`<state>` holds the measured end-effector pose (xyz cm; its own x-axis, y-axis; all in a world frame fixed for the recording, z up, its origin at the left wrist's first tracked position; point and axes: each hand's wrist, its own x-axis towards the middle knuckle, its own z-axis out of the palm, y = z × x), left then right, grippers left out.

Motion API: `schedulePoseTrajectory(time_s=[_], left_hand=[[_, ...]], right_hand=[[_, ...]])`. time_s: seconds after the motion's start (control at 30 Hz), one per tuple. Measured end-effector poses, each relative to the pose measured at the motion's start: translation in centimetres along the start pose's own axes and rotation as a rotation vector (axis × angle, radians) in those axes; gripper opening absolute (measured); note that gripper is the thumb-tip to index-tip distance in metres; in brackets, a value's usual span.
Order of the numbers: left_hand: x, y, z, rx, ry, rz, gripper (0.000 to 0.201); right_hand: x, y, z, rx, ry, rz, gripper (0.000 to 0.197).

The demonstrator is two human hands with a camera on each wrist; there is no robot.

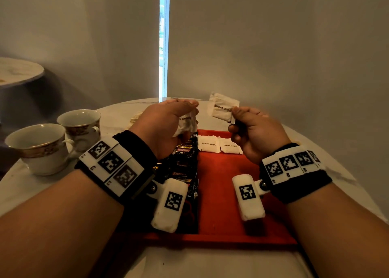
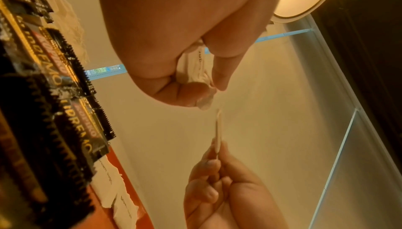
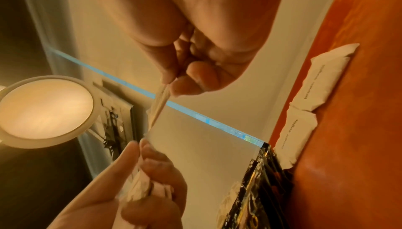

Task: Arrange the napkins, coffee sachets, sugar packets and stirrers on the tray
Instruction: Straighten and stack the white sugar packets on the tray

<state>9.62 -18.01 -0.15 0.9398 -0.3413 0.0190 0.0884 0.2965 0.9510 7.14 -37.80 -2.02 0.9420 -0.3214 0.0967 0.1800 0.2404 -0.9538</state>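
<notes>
Thumb and forefinger of the right hand (image 1: pixel 255 130) pinch one brown sugar packet (image 1: pixel 223 107) by its lower corner, raised above the far edge of the red tray (image 1: pixel 227 193). Just beside it, the left hand (image 1: pixel 168 126) curls around a small bunch of sugar packets (image 1: pixel 186 125); their number cannot be told. Below the hands, two more sugar packets (image 1: pixel 219 146) lie side by side at the tray's far end. Under the left hand, a row of overlapping black coffee sachets (image 1: pixel 185 166) runs along the tray, at least four. Farther left, two cups (image 1: pixel 61 138) stand on the white table (image 1: pixel 31 185).
</notes>
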Motion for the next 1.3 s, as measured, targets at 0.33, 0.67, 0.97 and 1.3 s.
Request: schedulePoseTrajectory(time_s=[0.33, 0.67, 0.97, 1.3], left_hand=[[-0.1, 0.2, 0.0, -0.044, 0.042, -0.021, 0.025], [0.0, 0.1, 0.0, -0.077, 0.003, -0.040, 0.018], [0.2, 0.1, -0.2, -0.057, 0.008, -0.048, 0.018], [-0.2, 0.2, 0.0, -0.043, 0.036, -0.043, 0.020]], right_hand=[[1.4, 2.6, -2.1, -0.137, -0.040, 0.447, 0.017], [0.1, 1.9, -1.3, -0.219, -0.062, 0.522, 0.012], [-0.7, 1.5, -0.7, -0.351, -0.108, 0.500, 0.016], [-1.0, 1.1, -0.4, -0.315, -0.065, 0.462, 0.030]])
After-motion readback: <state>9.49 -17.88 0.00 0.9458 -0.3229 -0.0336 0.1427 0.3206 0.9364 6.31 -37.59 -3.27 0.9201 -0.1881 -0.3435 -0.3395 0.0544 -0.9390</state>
